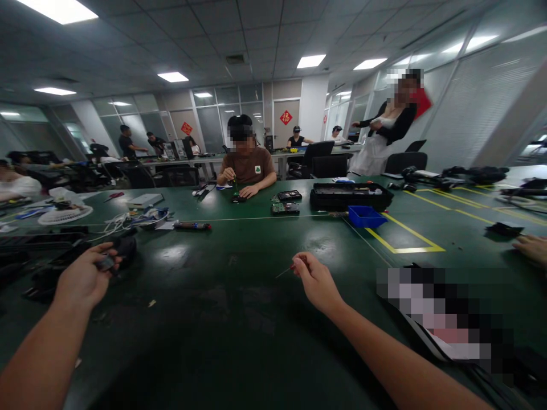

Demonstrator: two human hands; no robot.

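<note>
Both hands hover near the front edge of the table (239,239), left hand (83,279) clutching a dark part (106,263), right hand (316,282) pinching a screwdriver (285,271) that likely needs aiming at it.

Nothing is being shown legibly: a gold character (too blurred to read) is being displayed on the red door sign (286,118) and the red window sign (186,128)

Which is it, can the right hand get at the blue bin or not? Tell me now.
Probably yes. The right hand hovers over the green table, and nothing stands between it and the blue bin ahead. It pinches a small screwdriver, so its grip is occupied.
</note>
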